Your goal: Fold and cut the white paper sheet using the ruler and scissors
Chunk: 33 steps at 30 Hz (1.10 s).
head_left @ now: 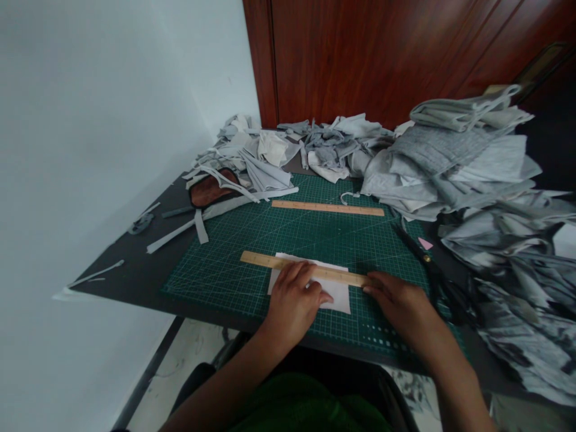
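A wooden ruler (333, 274) lies across a small piece of white fabric (339, 298) on the green cutting mat (216, 264). My left hand (290, 303) rests over the ruler's middle and the fabric, its fingers bent forward and its thumb held apart over the cloth. Part of the fabric is covered by this hand. At the ruler's right end, my right hand (400, 300) pinches it between thumb and fingers. A second wooden ruler (327, 208) lies farther back on the mat, apart from both hands.
Black-handled scissors (427, 259) lie at the mat's right edge beside a pink scrap (425, 243). Grey fabric piles (454, 162) stand at the right and back. Fabric scraps (265, 171) and a brown piece with dark edging (213, 188) lie at the left, near the wall.
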{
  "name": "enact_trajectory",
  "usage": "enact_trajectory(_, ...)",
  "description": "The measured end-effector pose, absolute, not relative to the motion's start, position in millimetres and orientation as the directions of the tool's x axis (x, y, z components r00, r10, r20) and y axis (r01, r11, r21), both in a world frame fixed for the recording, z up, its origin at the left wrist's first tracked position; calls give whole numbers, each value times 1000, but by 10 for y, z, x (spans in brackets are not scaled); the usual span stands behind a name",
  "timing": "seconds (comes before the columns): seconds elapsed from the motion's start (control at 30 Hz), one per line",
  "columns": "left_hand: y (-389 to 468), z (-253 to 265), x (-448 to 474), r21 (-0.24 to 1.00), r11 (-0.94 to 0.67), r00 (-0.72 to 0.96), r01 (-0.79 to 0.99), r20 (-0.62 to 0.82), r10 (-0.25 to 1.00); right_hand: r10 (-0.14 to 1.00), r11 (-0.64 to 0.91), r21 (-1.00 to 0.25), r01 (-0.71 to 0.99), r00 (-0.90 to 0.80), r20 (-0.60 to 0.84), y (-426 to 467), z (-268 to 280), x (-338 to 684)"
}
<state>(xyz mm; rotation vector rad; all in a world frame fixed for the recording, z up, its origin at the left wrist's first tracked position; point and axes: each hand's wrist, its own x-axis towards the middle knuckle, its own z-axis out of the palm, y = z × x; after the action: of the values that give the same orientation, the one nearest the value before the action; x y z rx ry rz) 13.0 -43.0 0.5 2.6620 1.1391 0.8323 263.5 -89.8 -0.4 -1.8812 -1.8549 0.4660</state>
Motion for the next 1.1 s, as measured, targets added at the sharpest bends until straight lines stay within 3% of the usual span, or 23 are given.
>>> enact_trajectory(0.83,-442,28,133,307,-699,558,646,434,707,990,12,-467,884,55,130,-917,-100,2611)
enact_trajectory(1.1,-428,33,122,322,-706,574,631,418,704,995,-14,-472,881,58,80,-918,-36,2582)
